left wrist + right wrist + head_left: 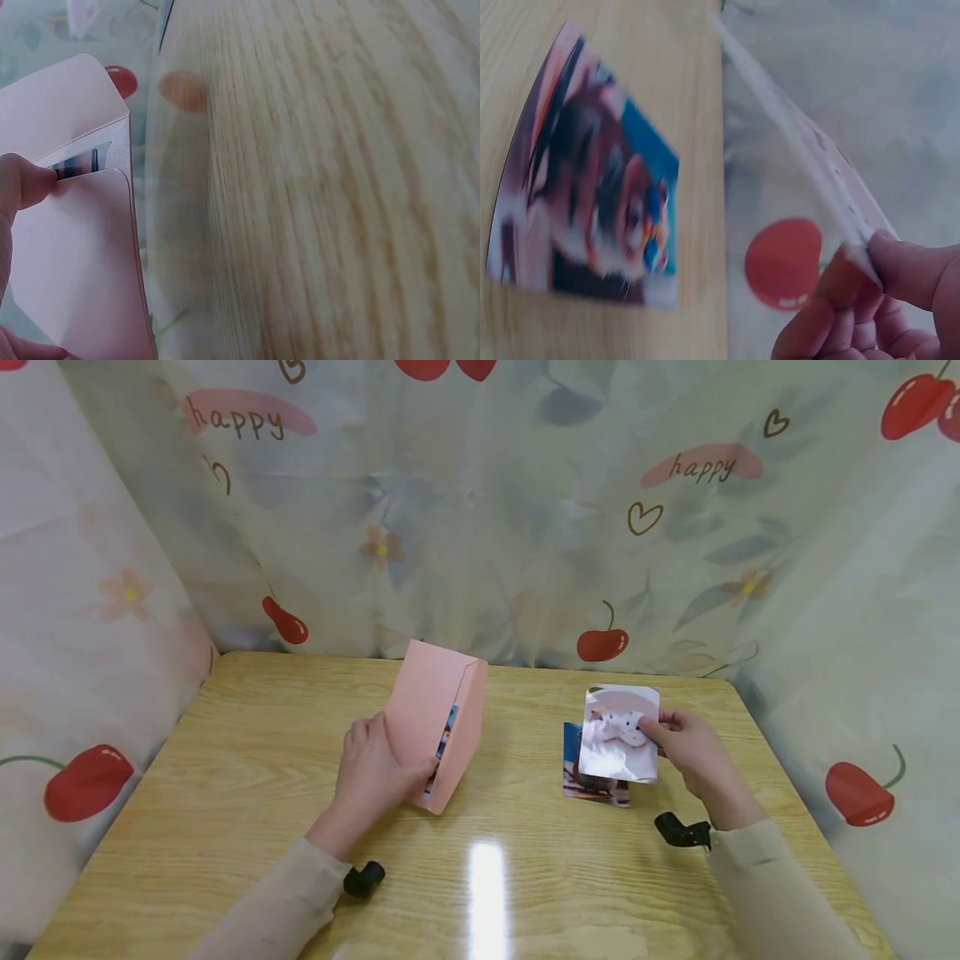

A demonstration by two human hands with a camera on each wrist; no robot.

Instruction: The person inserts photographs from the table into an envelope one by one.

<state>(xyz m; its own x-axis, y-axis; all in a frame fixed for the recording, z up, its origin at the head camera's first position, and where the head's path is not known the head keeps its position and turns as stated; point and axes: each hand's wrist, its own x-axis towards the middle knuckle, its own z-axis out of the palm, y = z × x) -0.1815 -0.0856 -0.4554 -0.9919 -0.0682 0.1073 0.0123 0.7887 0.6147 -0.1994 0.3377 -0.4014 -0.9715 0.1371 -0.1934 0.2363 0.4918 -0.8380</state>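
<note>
My left hand (375, 768) grips a pink envelope (427, 693) by its lower edge, tilted up over the table. The envelope's flap (64, 94) stands open, and a strip of a photo (79, 163) shows inside, beside the left thumb. Between thumb and fingers my right hand (693, 756) pinches a photo card (618, 752) with a pale, dotted bow-like shape on it. Seen from the right wrist, this card (802, 142) is nearly edge-on and raised off the table. Another photo (600, 195), with blue and dark colours, lies on the wood, partly hidden by the raised card in the head view.
The wood-grain table (247, 793) has a bright light reflection near its front. Patterned curtains (480, 527) with cherries and "happy" lettering hang behind and at both sides. A black piece (365, 879) is at the left cuff, and another black piece (682, 831) at the right.
</note>
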